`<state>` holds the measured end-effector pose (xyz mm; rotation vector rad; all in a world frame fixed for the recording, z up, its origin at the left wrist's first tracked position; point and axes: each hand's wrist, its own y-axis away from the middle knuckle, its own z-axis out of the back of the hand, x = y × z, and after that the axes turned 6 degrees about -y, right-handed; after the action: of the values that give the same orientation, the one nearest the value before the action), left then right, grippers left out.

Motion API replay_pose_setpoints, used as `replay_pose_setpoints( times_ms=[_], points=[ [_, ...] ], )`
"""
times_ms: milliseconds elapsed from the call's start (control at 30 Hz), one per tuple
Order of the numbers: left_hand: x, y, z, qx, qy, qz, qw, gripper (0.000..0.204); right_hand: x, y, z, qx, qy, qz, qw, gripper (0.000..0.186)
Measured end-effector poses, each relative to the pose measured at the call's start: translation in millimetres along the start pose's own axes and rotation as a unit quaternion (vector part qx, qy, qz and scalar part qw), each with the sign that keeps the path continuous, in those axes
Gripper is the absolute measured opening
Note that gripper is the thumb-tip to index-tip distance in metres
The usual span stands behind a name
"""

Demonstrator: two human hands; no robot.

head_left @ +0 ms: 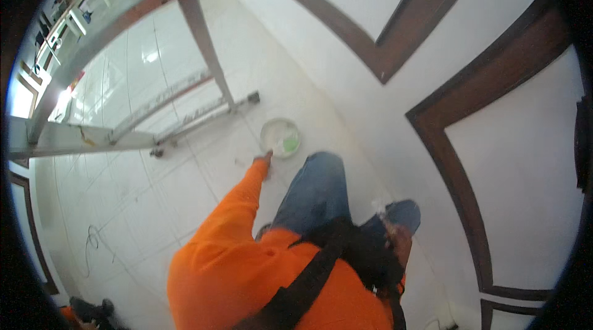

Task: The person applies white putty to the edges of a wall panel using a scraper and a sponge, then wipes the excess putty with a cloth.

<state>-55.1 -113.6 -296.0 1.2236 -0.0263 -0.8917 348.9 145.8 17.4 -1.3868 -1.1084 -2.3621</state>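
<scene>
A round, pale bucket (264, 137) stands on the tiled floor ahead of my knees, with whitish material and a light green patch inside. My left hand (268, 158) reaches down to its near rim, fingers closed there as if around the edge; they show small and blurred. By my right thigh, close to the wall, my right hand (399, 242) is closed around a small tool whose whitish end (378, 206) points up and away. Blur hides what kind of tool it is.
A metal scaffold frame (191, 98) with wheeled feet stands ahead on the left. The white wall (346, 77) with brown moulding (432, 138) runs close along my right. A thin cable (91, 240) lies on the floor at left. Part of another person (92, 311) shows at bottom left.
</scene>
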Motion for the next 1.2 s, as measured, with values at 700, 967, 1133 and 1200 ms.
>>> replay_pose_setpoints(
  times_ms=[700, 967, 1133, 1200],
  points=[
    [-99.3, 173.1, 96.0, 0.031, 0.225, -0.115, 0.967, 0.042, 144.3, -34.9, -30.8, 0.114, -0.146, 0.093, 0.978, 0.012],
    [-125.4, 358.2, 154.6, 0.059, 0.146, -0.075, 0.985, 0.076, 219.2, 25.7, -25.1, 0.118, -0.019, 0.148, 0.982, 0.016],
    [-154.6, 441.9, 158.7, 0.136, 0.057, -0.051, 0.988, 0.069, 194.4, 86.8, 1.4, 0.048, 0.061, 0.183, 0.98, 0.02],
    [-178.4, 465.4, 163.8, 0.225, -0.02, -0.038, 0.973, 0.063, 207.5, 124.3, 13.2, 0.004, 0.064, 0.205, 0.977, 0.021]
  ],
)
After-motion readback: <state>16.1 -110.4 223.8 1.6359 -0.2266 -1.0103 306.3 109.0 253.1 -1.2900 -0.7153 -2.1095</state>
